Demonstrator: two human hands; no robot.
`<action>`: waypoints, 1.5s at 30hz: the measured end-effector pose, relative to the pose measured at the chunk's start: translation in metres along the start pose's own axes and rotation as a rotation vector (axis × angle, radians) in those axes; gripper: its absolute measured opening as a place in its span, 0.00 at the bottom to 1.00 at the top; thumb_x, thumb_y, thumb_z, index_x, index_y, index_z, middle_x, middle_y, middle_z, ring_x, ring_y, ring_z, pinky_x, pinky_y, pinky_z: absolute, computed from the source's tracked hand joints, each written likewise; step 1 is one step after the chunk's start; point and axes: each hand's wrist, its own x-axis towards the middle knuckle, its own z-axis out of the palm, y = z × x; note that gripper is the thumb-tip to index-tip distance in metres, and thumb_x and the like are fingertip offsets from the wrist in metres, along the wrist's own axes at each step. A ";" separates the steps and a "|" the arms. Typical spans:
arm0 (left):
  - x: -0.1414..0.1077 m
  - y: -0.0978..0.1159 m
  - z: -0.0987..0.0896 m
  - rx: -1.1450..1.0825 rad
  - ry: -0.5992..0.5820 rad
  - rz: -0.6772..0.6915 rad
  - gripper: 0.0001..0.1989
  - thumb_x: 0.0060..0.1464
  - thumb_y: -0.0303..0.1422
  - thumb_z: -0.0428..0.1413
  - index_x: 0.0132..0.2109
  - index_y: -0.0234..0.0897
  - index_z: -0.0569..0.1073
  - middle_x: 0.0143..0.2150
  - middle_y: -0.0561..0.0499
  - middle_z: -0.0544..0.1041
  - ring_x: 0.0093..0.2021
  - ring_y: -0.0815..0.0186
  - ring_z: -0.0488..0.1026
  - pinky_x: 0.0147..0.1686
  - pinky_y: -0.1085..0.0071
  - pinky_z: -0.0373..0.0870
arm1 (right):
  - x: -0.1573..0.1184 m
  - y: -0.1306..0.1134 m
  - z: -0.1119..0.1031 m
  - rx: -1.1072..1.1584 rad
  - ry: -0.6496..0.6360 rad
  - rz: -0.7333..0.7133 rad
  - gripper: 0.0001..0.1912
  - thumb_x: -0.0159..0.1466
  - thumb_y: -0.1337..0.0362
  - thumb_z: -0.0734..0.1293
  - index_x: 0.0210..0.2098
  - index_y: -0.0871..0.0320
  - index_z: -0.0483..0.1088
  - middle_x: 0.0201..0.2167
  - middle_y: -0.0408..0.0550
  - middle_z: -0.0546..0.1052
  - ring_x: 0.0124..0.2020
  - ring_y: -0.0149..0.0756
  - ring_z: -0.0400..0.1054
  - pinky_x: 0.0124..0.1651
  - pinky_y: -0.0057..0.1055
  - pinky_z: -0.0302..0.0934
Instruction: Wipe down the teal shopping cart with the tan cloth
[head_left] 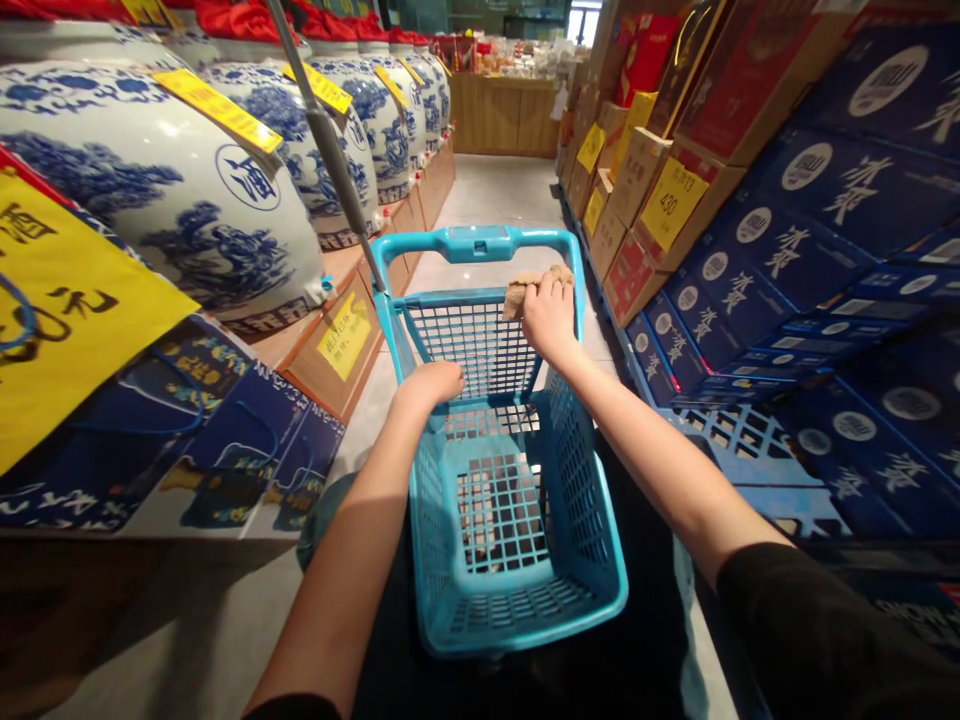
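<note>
A turquoise plastic shopping basket [499, 440] with a grid floor and a raised handle [478, 243] stands before me, and its inside is bare. My right hand [549, 315] presses a crumpled brown cloth [525, 290] against the top rim, near the right end below the handle. On the left side, my left hand [436, 382] is closed on the basket's side edge, its fingers partly hidden. A grey telescopic pole [330, 135] rises from the basket's left corner toward the upper left.
Large blue-and-white jars [247, 180] with red cloth tops line the left on a wooden ledge [330, 345]. Blue gift bags [187, 430] stand nearer. Stacked blue boxes [817, 190] on a blue pallet [765, 470] line the right. The aisle floor [499, 185] leads to a wooden counter [506, 115].
</note>
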 end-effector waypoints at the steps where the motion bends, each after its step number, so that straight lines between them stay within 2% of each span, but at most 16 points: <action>1: 0.000 0.000 0.000 -0.004 0.003 0.002 0.22 0.79 0.31 0.49 0.63 0.31 0.86 0.66 0.34 0.86 0.66 0.49 0.85 0.65 0.64 0.80 | 0.001 0.001 -0.001 0.008 0.000 -0.015 0.23 0.76 0.74 0.58 0.63 0.72 0.77 0.70 0.82 0.75 0.65 0.61 0.73 0.70 0.56 0.62; 4: 0.001 -0.001 0.001 -0.005 0.006 0.006 0.22 0.78 0.31 0.50 0.62 0.31 0.87 0.62 0.33 0.88 0.63 0.48 0.86 0.64 0.62 0.81 | 0.004 0.009 -0.009 0.059 -0.040 -0.063 0.23 0.76 0.74 0.58 0.60 0.66 0.81 0.63 0.73 0.81 0.60 0.57 0.77 0.65 0.50 0.67; 6: 0.002 -0.002 0.002 -0.001 0.007 0.006 0.23 0.78 0.31 0.49 0.62 0.31 0.87 0.62 0.32 0.88 0.63 0.48 0.87 0.64 0.62 0.81 | 0.004 0.017 -0.016 0.100 -0.056 -0.031 0.21 0.77 0.70 0.59 0.57 0.61 0.83 0.60 0.67 0.82 0.57 0.55 0.79 0.60 0.45 0.69; 8: 0.003 -0.002 0.003 -0.001 0.008 0.009 0.24 0.79 0.32 0.47 0.63 0.31 0.86 0.64 0.33 0.87 0.64 0.49 0.86 0.64 0.63 0.80 | 0.003 0.023 -0.018 0.145 -0.018 0.021 0.19 0.78 0.67 0.61 0.55 0.58 0.83 0.60 0.63 0.83 0.56 0.55 0.79 0.57 0.44 0.71; 11: 0.006 -0.003 0.004 -0.004 0.010 0.012 0.24 0.79 0.32 0.47 0.63 0.32 0.86 0.66 0.36 0.86 0.66 0.51 0.85 0.64 0.65 0.79 | 0.002 0.027 -0.014 0.183 0.069 -0.002 0.18 0.76 0.68 0.61 0.53 0.60 0.83 0.60 0.65 0.83 0.59 0.56 0.77 0.68 0.52 0.67; 13: 0.007 -0.003 0.004 -0.004 0.013 0.006 0.23 0.78 0.31 0.48 0.63 0.33 0.86 0.66 0.36 0.87 0.66 0.51 0.85 0.64 0.65 0.79 | 0.003 0.026 -0.009 0.175 0.082 -0.043 0.19 0.76 0.69 0.60 0.53 0.61 0.84 0.59 0.66 0.83 0.62 0.56 0.76 0.76 0.60 0.60; 15: 0.007 -0.003 0.004 -0.003 0.014 0.001 0.23 0.77 0.30 0.48 0.63 0.33 0.86 0.66 0.36 0.86 0.65 0.50 0.85 0.64 0.64 0.80 | 0.006 0.026 -0.005 0.162 0.066 -0.064 0.20 0.75 0.69 0.60 0.54 0.63 0.84 0.58 0.67 0.83 0.62 0.58 0.75 0.78 0.63 0.56; 21: 0.007 -0.004 0.005 -0.007 0.004 0.012 0.23 0.77 0.31 0.48 0.62 0.33 0.87 0.65 0.37 0.87 0.65 0.51 0.85 0.63 0.66 0.80 | 0.021 0.030 -0.006 0.177 0.026 -0.023 0.19 0.76 0.65 0.62 0.55 0.66 0.82 0.55 0.69 0.82 0.61 0.60 0.73 0.74 0.58 0.60; 24: 0.010 -0.006 0.006 -0.009 0.013 0.000 0.23 0.77 0.30 0.48 0.63 0.32 0.87 0.65 0.35 0.86 0.65 0.50 0.85 0.64 0.64 0.80 | 0.019 0.032 -0.004 0.163 0.015 -0.085 0.20 0.76 0.61 0.65 0.59 0.67 0.80 0.58 0.69 0.80 0.64 0.62 0.71 0.77 0.61 0.56; 27: 0.014 -0.008 0.008 -0.003 0.023 -0.019 0.24 0.76 0.30 0.48 0.65 0.34 0.86 0.68 0.36 0.85 0.67 0.50 0.84 0.65 0.64 0.79 | 0.013 0.034 -0.001 0.143 0.002 -0.164 0.24 0.74 0.59 0.70 0.64 0.67 0.76 0.63 0.70 0.78 0.68 0.63 0.68 0.79 0.64 0.53; 31: 0.015 -0.010 0.010 -0.007 0.019 -0.002 0.25 0.76 0.30 0.48 0.67 0.34 0.85 0.70 0.38 0.84 0.68 0.52 0.83 0.64 0.67 0.78 | 0.013 0.036 0.001 0.149 0.001 -0.174 0.23 0.78 0.63 0.64 0.67 0.67 0.73 0.64 0.70 0.77 0.69 0.62 0.68 0.78 0.65 0.54; 34: 0.016 -0.012 0.011 -0.007 0.023 0.003 0.25 0.76 0.30 0.48 0.66 0.35 0.85 0.69 0.38 0.85 0.67 0.52 0.84 0.63 0.66 0.79 | 0.016 0.036 0.002 0.170 0.003 -0.168 0.22 0.78 0.64 0.62 0.68 0.65 0.73 0.63 0.70 0.78 0.69 0.62 0.69 0.77 0.65 0.57; 40: 0.016 -0.012 0.011 -0.003 0.017 0.003 0.24 0.76 0.32 0.48 0.63 0.35 0.86 0.68 0.38 0.85 0.65 0.52 0.84 0.61 0.66 0.79 | 0.019 0.037 0.004 0.155 -0.023 -0.183 0.24 0.76 0.63 0.68 0.68 0.67 0.74 0.64 0.70 0.78 0.68 0.62 0.69 0.78 0.63 0.55; 45: 0.014 -0.011 0.011 0.003 0.019 0.008 0.24 0.75 0.32 0.48 0.62 0.36 0.87 0.66 0.38 0.86 0.64 0.51 0.84 0.62 0.65 0.79 | 0.030 0.042 -0.006 0.155 -0.084 -0.182 0.20 0.76 0.63 0.69 0.62 0.67 0.80 0.60 0.69 0.82 0.62 0.59 0.74 0.72 0.53 0.61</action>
